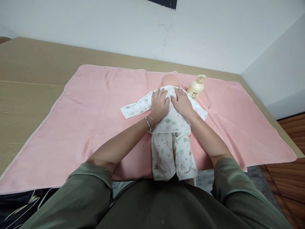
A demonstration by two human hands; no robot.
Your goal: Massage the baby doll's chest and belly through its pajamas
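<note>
A baby doll (170, 80) lies on a pink blanket (107, 105), its bald head away from me and no face showing. It wears a white printed top (175, 122) with the sleeves spread out and matching trousers (163, 156), whose legs reach the front edge near my body. My left hand (159, 103) rests flat on the upper left of the top, fingers apart, a bracelet (150, 123) on that wrist. On the upper right of the top lies my right hand (182, 101), its fingers also stretched out. Neither hand grips anything.
A pale yellow pump bottle (196, 86) stands on the blanket just right of the doll's head. The blanket covers much of a wooden table (30, 63), which meets a white wall behind. Brown wooden panels (286, 178) are at the lower right.
</note>
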